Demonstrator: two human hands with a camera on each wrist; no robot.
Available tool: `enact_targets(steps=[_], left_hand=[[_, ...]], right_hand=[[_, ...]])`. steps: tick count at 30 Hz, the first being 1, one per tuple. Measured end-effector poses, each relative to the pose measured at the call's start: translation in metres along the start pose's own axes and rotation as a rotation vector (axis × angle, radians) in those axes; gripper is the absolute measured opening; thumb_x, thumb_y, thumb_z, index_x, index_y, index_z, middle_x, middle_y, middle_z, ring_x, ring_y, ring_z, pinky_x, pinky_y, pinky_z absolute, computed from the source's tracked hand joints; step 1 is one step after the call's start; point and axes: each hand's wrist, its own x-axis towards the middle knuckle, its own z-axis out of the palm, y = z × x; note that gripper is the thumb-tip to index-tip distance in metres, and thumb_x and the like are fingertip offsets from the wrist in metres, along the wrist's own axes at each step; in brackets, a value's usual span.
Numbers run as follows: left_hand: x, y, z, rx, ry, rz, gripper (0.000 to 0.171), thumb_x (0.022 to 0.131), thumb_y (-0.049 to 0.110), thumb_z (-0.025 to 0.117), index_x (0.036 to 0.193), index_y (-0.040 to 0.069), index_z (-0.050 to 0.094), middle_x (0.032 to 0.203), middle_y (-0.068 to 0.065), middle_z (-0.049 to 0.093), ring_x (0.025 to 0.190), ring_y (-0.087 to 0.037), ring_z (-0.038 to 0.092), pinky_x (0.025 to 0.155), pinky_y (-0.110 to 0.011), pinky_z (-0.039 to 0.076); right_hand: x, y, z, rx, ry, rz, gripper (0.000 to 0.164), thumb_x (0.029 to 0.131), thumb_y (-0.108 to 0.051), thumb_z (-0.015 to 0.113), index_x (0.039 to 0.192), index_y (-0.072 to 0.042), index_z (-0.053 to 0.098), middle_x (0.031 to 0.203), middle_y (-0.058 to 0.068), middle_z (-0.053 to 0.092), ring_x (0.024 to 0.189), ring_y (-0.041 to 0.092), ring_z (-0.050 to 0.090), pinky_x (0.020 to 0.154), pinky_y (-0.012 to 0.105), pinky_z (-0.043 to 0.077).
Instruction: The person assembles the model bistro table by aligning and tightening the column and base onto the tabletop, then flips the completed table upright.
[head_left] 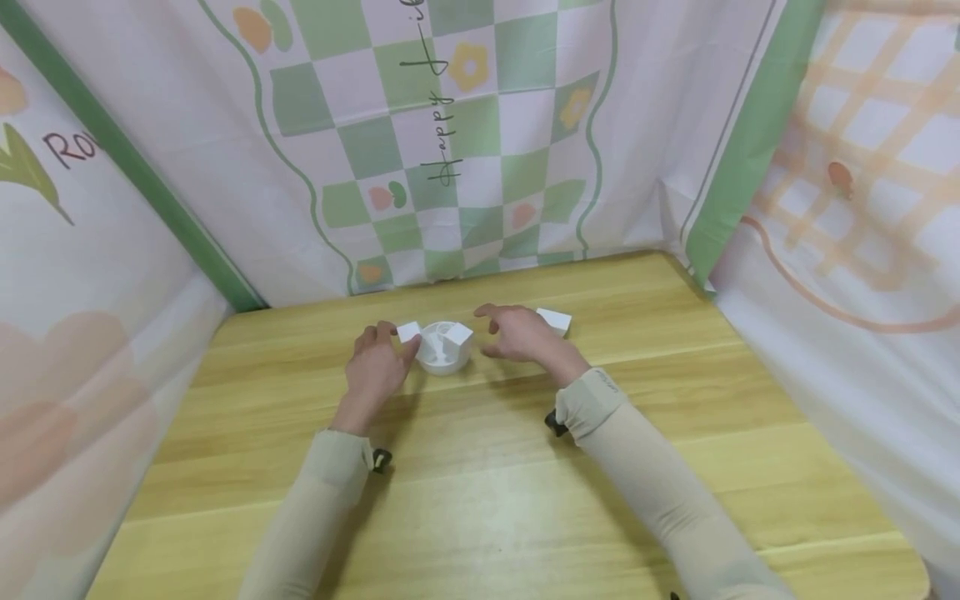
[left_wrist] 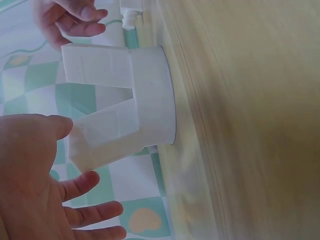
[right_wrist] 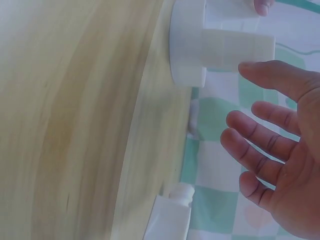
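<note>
Pale sleeves (head_left: 667, 483) cross the desk (head_left: 480, 517), where a round white holder (head_left: 444, 367) carries a left block (left_wrist: 107, 131) and a right block (head_left: 459, 335). The left hand (head_left: 373, 365) pinches the left block, apparently steadying its lean; the right hand (head_left: 522, 335) (fingers spread, gripping nothing) hovers near the right block. Another white piece (head_left: 556, 319) lies beyond.

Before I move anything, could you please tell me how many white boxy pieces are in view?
3. A left piece and a right piece rise from the round white base; a third piece sits on the table beyond the right hand, which partly hides it in the head view.
</note>
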Motion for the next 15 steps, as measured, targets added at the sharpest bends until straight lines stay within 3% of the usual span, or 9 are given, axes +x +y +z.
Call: enact_targets(steps=[15], left_hand=[[0.0042,0.0012,0.0011,0.023,-0.024,-0.034,0.066,0.096,0.07,0.04,0.123,0.011,0.048,0.119,-0.014,0.052,0.113,-0.035,0.054,0.078,-0.053,0.054]], right_hand=[[-0.0072,0.01,-0.0026,0.008,0.015,-0.013,0.062,0.09,-0.032,0.072,0.145,-0.016,0.048,0.12,0.011,0.07,0.104,0.028,0.067,0.091,0.043,0.055]])
